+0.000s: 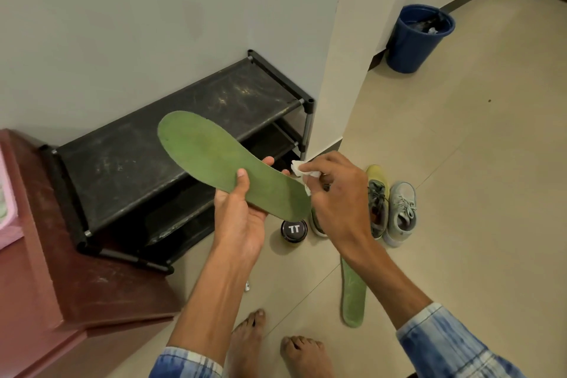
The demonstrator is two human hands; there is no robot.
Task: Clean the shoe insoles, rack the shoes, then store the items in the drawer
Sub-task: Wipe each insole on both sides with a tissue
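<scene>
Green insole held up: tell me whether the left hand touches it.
Touching. Head view: the left hand grips the green insole, thumb on its top face, fingertips wrapping its far edge.

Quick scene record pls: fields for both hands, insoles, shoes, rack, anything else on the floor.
left hand: holds green insole from below, thumb on top
right hand: fingers pinch white wipe at the insole's near end
second insole: flat on the floor, partly behind right forearm
shoes: on the floor right of the rack, not racked
shoe rack: black, no shoes seen on it
black jar: on the floor, lid on
blue bin: far corner
</scene>
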